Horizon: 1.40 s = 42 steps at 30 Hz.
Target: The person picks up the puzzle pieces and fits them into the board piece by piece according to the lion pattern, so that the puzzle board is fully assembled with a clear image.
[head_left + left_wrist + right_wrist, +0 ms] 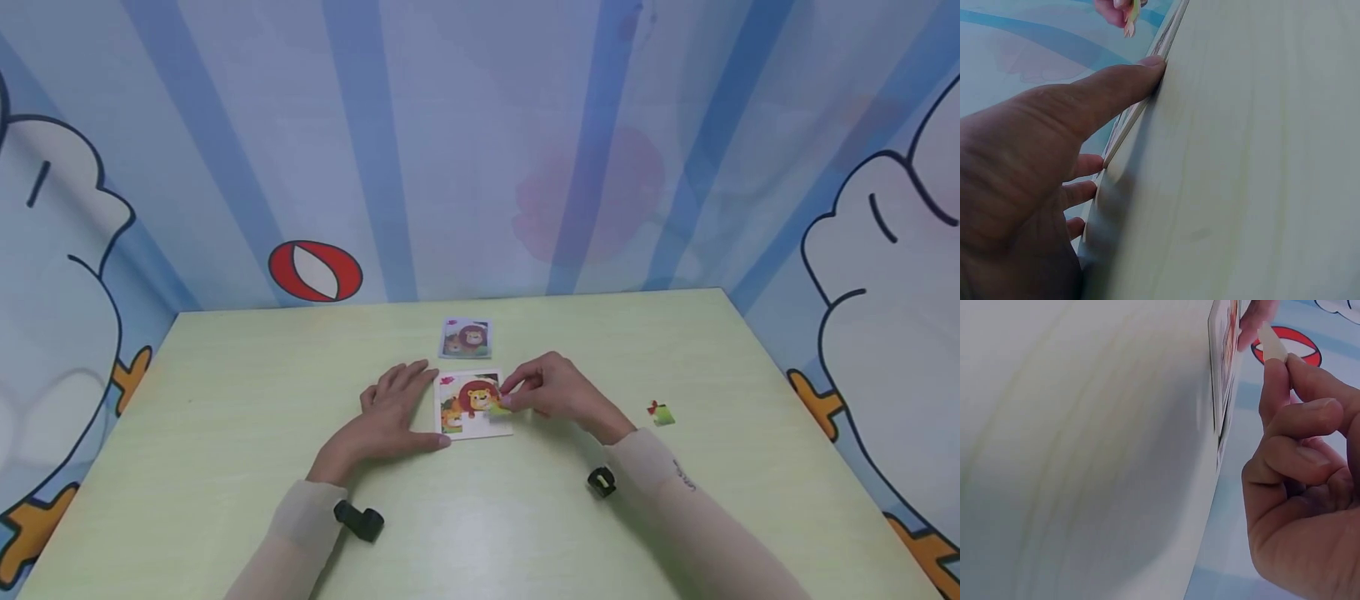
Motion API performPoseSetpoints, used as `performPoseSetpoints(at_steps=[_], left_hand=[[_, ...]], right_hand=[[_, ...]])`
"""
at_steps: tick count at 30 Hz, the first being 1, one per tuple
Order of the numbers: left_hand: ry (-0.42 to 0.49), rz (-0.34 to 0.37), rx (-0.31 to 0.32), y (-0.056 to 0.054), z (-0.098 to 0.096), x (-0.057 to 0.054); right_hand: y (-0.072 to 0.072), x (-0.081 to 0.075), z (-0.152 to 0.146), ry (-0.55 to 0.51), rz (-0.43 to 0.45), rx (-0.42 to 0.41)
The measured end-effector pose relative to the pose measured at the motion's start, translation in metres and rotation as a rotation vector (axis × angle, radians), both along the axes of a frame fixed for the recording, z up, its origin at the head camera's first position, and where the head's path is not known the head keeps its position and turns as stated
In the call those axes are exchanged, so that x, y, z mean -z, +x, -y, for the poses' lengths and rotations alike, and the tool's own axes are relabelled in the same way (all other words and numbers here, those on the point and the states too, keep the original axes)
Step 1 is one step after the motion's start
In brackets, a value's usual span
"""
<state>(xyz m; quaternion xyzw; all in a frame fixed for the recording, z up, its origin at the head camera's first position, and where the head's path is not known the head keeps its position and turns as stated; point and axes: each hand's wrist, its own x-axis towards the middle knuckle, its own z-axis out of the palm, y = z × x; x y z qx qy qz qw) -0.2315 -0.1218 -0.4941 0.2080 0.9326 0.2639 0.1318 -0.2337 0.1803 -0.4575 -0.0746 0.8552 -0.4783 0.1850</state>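
Observation:
A small puzzle board (472,422) with a lion picture lies on the table, white showing along its lower part. My left hand (386,417) is spread at its left side, thumb at the lower left corner and forefinger near the upper left one. In the left wrist view the thumb (1129,81) touches the board's edge. Over the board's right part, my right hand (558,387) pinches a yellow-green puzzle piece (497,408) between thumb and forefinger. In the right wrist view the piece (1271,344) shows its pale back, held above the board, its other fingers curled.
Behind the board lies a card (466,337) with a similar lion picture. One loose green puzzle piece (662,413) with a red detail rests on the table (225,467) to the right. A printed backdrop (465,167) stands at the table's far edge.

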Motion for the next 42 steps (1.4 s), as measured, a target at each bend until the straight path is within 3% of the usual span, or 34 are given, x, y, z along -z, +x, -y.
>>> performPoseSetpoints(at_steps=[11, 23, 42], left_hand=[[0.000, 0.001, 0.004, 0.000, 0.000, 0.000], [-0.007, -0.007, 0.015, -0.001, 0.001, 0.000], [0.003, -0.008, 0.011, 0.000, 0.001, -0.001]], right_hand=[[0.000, 0.009, 0.035, 0.043, -0.003, -0.043], [-0.001, 0.012, 0.044, 0.051, 0.021, -0.032], [-0.002, 0.012, 0.055, 0.213, 0.015, 0.018]])
